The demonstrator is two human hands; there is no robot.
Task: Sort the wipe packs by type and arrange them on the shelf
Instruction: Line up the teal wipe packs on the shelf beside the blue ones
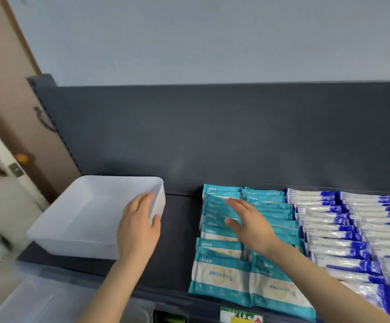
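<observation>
Teal wipe packs lie on the dark shelf in two columns, each pack overlapping the one behind it, from the front edge back to the dark back panel. Just to their right, touching them, I see blue-and-white wipe packs, also in two overlapping columns, which run out of my view at the right edge.

On the left end of the shelf is a white plastic tray, and I see nothing inside it. A bare strip of shelf separates it from the teal packs. The left hand grips the right wall of this tray: the fingers are curled over the rim to the inside and the thumb presses on the outside. I cannot tell if the tray rests flat or is a little lifted.

The right hand is flat above the rear part of the teal columns, with the fingers straight and a little spread and the palm down. It holds nothing, and I cannot tell if it touches the packs or is only over them.

Below the shelf front, at the lower left, is a clear plastic box. A green and yellow label sits on the front edge under the teal packs. At far left is a door with round brown knobs.
</observation>
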